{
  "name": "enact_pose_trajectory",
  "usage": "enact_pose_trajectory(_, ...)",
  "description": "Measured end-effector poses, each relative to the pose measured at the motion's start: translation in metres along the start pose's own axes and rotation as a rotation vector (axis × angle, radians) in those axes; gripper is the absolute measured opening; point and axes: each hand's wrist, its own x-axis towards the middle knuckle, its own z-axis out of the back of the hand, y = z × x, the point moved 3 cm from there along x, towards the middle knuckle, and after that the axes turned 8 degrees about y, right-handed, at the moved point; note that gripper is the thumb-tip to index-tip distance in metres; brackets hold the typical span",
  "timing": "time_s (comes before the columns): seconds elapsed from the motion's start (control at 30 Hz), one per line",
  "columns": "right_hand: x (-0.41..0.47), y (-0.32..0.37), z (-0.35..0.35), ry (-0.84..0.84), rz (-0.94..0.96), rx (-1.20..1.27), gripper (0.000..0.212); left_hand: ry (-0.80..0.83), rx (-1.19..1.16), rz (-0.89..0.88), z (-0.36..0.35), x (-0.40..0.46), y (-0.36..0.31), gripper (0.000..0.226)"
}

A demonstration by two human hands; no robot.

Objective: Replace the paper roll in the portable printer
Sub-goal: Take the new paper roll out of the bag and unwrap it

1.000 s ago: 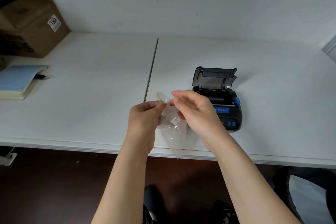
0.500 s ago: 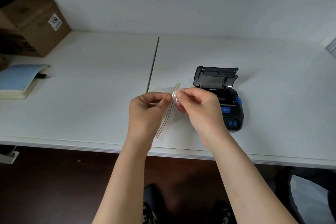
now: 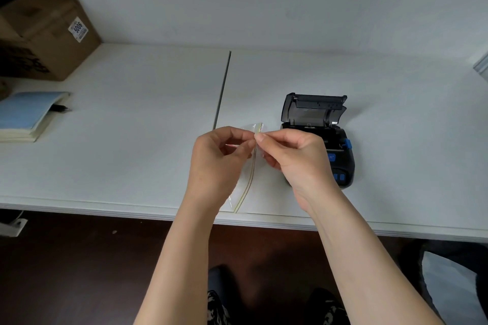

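A black portable printer (image 3: 320,124) with blue buttons lies on the white table (image 3: 132,119), right of centre, its lid tipped open toward the wall. Just left of it, above the table's front part, my left hand (image 3: 216,163) and my right hand (image 3: 293,158) both pinch the top edge of a clear plastic zip bag (image 3: 249,179). The bag hangs flat and edge-on between them, its yellowish seal strip running down toward the table edge. I cannot see a paper roll; my right hand hides the printer's front left.
A brown cardboard box (image 3: 45,37) stands at the back left against the wall. In front of it lies a blue-covered notebook (image 3: 26,113) with a pen. A dark seam (image 3: 223,87) splits the tabletop. Under the table edge the floor is dark.
The bag was crumpled and bulging between my hands. Now it is pulled flat and thin, and both hands have shifted slightly and pinch its top edge together.
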Motion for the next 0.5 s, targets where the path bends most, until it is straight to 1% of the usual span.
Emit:
enact_pose_trajectory(0.07, -0.0005, 0.0010, 0.0010, -0.009, 0.000, 0.010, 0.005, 0.051, -0.005, 0.015, -0.0011, -0.0006, -0.0004, 0.006)
enact_pose_trajectory(0.13, -0.0016, 0.0026, 0.0017, -0.002, -0.008, 0.035, 0.007, 0.067, 0.010, 0.026, -0.0025, -0.0015, -0.0003, 0.007)
enact_pose_trajectory(0.2, -0.0020, 0.0032, 0.0028, 0.013, -0.021, 0.050, 0.007, 0.048, 0.026, 0.035, -0.0033, -0.0014, 0.0008, 0.009)
enact_pose_trajectory(0.33, -0.0011, 0.0029, 0.0061, 0.032, -0.023, 0.049, 0.008, 0.016, -0.004, 0.047, -0.0051, 0.0001, 0.0029, 0.008)
enact_pose_trajectory(0.5, -0.0005, 0.0041, 0.0054, 0.023, 0.031, 0.005, 0.014, -0.028, -0.083, 0.074, -0.0075, 0.0010, 0.0045, 0.012)
